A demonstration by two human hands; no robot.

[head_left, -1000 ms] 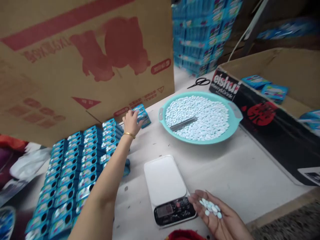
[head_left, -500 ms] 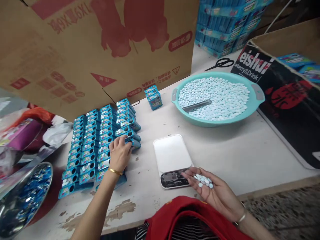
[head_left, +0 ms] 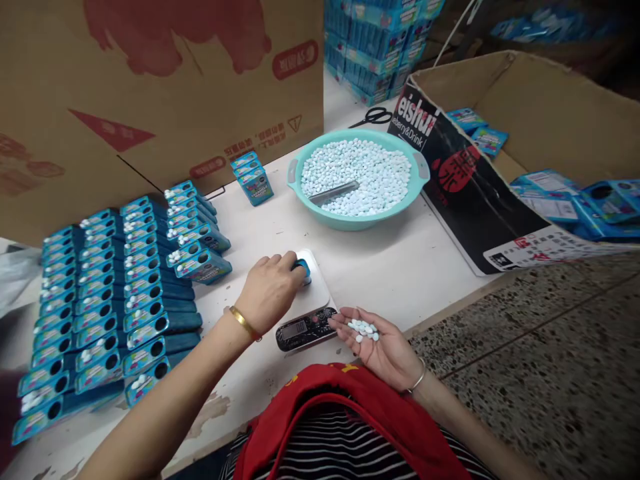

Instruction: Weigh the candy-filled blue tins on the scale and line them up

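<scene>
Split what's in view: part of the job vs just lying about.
Apparently part of the job:
- small blue box in the left hand, at the scale
- pale tablets on the right hand
- turquoise basin of tablets
- rows of blue boxes

Probably just lying about:
- scissors
- big brown carton

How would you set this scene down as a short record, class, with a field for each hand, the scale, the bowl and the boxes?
Left hand: fingers gripping a small blue box
Right hand: palm up, holding loose pale tablets
Digital scale: beneath the gripped box; contact unclear
Turquoise bowl: beyond the scale, heaped with similar tablets
Rows of blue boxes: on the person's left, many showing dark round openings
</scene>
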